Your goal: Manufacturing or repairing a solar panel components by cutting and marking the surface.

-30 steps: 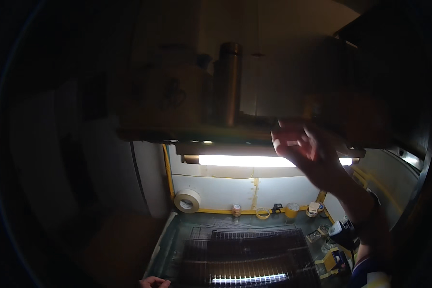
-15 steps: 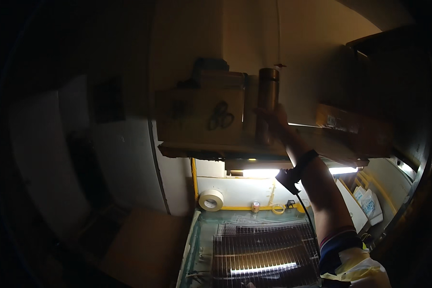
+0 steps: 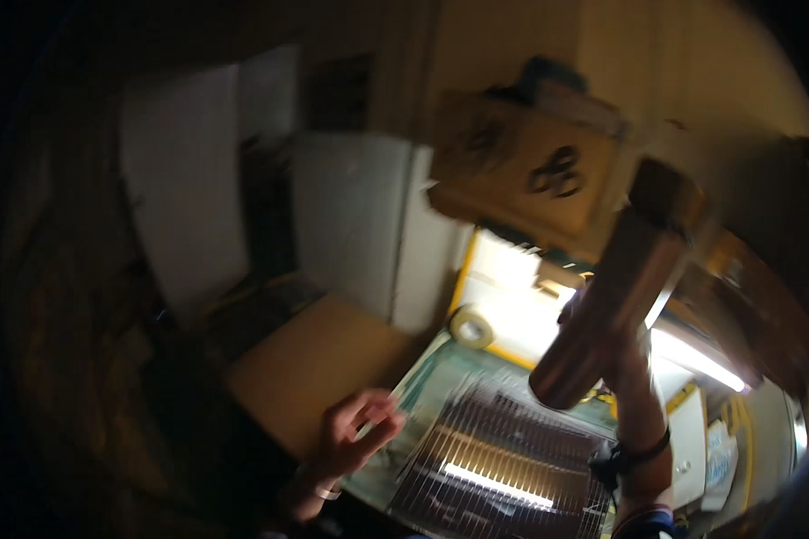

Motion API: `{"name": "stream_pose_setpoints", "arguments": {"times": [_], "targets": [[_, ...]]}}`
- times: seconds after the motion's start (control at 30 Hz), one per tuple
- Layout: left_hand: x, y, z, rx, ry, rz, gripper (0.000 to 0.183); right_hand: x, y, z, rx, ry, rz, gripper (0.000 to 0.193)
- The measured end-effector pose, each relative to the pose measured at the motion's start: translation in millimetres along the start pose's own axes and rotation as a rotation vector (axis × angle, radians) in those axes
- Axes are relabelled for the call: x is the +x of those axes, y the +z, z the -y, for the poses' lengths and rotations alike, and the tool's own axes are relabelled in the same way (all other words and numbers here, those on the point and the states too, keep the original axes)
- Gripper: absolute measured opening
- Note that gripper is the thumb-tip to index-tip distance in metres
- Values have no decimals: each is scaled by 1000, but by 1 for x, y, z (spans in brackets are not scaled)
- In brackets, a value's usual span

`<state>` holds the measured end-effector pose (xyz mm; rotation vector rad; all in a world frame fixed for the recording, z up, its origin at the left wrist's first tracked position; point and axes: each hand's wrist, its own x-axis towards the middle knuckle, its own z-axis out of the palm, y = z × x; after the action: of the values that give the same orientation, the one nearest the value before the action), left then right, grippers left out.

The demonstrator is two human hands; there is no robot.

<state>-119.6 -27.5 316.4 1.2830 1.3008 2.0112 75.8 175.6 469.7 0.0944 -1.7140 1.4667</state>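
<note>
My right hand (image 3: pixel 627 355) grips a tall bronze-coloured thermos flask (image 3: pixel 602 296) around its lower part. The flask leans to the right with its cap end up, in front of the shelf and above the work table. A dark strap with a small device sits on my right wrist. My left hand (image 3: pixel 355 436) is raised at the table's left edge, fingers apart and slightly curled, holding nothing. It is nearest to a brown flat board or box top. Motion blurs both hands somewhat.
A cardboard box (image 3: pixel 521 171) with dark marks stands on a shelf above the table. A lit tube (image 3: pixel 697 357) is under the shelf. On the glass-like table (image 3: pixel 431 364) lies a dark gridded panel (image 3: pixel 503 458); a tape roll (image 3: pixel 470 327) stands behind. The brown board (image 3: pixel 319 368) is left.
The flask has come off the shelf in my right hand, closer to me and tilted. My left hand has come into view. The whole view has swung left.
</note>
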Motion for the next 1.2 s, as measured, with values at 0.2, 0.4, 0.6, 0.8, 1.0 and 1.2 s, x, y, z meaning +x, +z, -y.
{"name": "stream_pose_setpoints", "arguments": {"times": [0.2, 0.4, 0.6, 0.8, 1.0, 1.2], "targets": [[12, 6, -65, -59, 347, 308, 86, -87, 87, -94, 86, 360, 621, 58], [-8, -72, -80, -420, 45, 512, 97, -133, 186, -181, 157, 638, 943, 57], [-44, -193, -91, -422, 186, 727, 65, -141, 285, -228, 62, 822, 1073, 55], [-84, -265, -117, -42, 298, 413, 55, -135, 346, -246, -27, 891, 1175, 52], [-118, -280, -146, 358, 488, -260, 64, -125, 387, -251, -37, 793, 1269, 49], [-163, -305, -156, 741, 352, -629, 58, -103, 422, -239, 165, 563, 1293, 54]]}}
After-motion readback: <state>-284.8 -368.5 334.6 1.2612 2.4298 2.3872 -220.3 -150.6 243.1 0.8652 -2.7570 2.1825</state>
